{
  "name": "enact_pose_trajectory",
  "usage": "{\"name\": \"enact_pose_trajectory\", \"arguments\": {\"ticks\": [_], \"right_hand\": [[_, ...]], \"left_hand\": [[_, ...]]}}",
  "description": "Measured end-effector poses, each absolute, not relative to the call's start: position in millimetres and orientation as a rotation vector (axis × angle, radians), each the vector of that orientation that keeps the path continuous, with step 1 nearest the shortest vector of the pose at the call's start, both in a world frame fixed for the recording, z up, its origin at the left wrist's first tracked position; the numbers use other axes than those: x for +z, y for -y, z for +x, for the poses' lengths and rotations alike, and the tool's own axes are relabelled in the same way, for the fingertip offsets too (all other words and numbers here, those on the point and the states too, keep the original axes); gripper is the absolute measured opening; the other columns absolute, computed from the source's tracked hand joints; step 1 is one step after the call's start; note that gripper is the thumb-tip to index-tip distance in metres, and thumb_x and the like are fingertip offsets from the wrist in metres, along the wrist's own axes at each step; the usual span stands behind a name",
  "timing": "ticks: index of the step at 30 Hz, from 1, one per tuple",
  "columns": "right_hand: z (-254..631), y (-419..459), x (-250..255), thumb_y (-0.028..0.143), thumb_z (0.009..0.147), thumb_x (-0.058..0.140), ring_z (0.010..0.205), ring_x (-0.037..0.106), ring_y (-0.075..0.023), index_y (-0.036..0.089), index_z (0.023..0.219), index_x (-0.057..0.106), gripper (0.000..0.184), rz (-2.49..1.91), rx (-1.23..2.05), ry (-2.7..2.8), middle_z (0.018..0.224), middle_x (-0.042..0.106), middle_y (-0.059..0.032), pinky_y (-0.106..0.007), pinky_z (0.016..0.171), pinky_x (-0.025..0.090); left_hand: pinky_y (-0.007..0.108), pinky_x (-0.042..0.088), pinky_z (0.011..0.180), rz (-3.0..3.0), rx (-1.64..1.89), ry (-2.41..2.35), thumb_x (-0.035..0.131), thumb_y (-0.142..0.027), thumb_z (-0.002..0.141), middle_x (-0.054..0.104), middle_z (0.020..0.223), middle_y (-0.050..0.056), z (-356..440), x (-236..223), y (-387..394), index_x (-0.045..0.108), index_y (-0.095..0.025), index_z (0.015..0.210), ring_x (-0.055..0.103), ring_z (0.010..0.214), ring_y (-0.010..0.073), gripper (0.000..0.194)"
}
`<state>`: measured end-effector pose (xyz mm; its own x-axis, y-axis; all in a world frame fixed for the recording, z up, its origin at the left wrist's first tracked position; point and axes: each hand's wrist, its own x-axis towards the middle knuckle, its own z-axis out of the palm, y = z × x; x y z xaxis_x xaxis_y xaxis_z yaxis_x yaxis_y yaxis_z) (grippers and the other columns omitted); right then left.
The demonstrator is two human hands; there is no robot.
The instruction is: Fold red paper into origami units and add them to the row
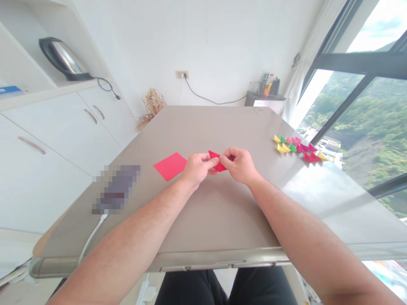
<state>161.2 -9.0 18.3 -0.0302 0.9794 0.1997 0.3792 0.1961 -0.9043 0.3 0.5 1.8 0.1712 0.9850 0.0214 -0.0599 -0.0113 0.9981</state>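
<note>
Folded red paper (220,166): mostly covered by left hand (199,168) and right hand (240,165), fold shape can't be read. Some fingertips out of sight too. Red sheet (170,166): right corner hidden by left hand. Dark object (119,186) on the table (203,127): pixelated, can't ID. White cable (90,235) drops out of sight by the left forearm (136,241). Left forearm, right forearm (305,233) and legs (190,290) clipped at bottom. Paper boats (301,148): creases too small. Bottle (269,86): label unreadable. Blue thing (9,90) clipped at left, window (381,114) at top and right.
</note>
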Motion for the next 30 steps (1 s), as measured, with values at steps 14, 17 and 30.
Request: {"name": "enact_pose_trajectory", "arguments": {"ticks": [14, 17, 30], "right_hand": [[157, 9, 19, 0.034, 0.075, 0.062, 0.058, 0.047, -0.0121, 0.020, 0.068, 0.062, 0.016, -1.286, 0.826, 1.510, 0.063, 0.059, 0.0012, -0.026, 0.052, 0.035], [157, 9, 19, 0.034, 0.074, 0.062, 0.058, 0.047, -0.0121, 0.020, 0.068, 0.062, 0.016, -1.280, 0.844, 1.503, 0.063, 0.060, 0.0012, -0.026, 0.053, 0.036], [157, 10, 21, 0.034, 0.073, 0.062, 0.058, 0.047, -0.0121, 0.020, 0.066, 0.060, 0.015, -1.276, 0.891, 1.516, 0.063, 0.059, 0.0008, -0.026, 0.052, 0.036]], "left_hand": [[0.037, 0.057, 0.074, 0.981, 1.397, -0.938, 0.081, -0.031, 0.069, 0.068, 0.076, 0.003, 13, 1, 3, 0.071, -0.017, 0.073, 0.065, 0.076, 0.0186, 0.018], [0.036, 0.057, 0.074, 0.973, 1.411, -0.926, 0.082, -0.032, 0.069, 0.068, 0.076, 0.002, 14, 2, 4, 0.070, -0.017, 0.073, 0.066, 0.076, 0.0186, 0.019], [0.030, 0.052, 0.067, 0.956, 1.421, -0.932, 0.077, -0.032, 0.071, 0.065, 0.072, 0.000, 14, 2, 5, 0.066, -0.019, 0.070, 0.062, 0.068, 0.0147, 0.017]]}}
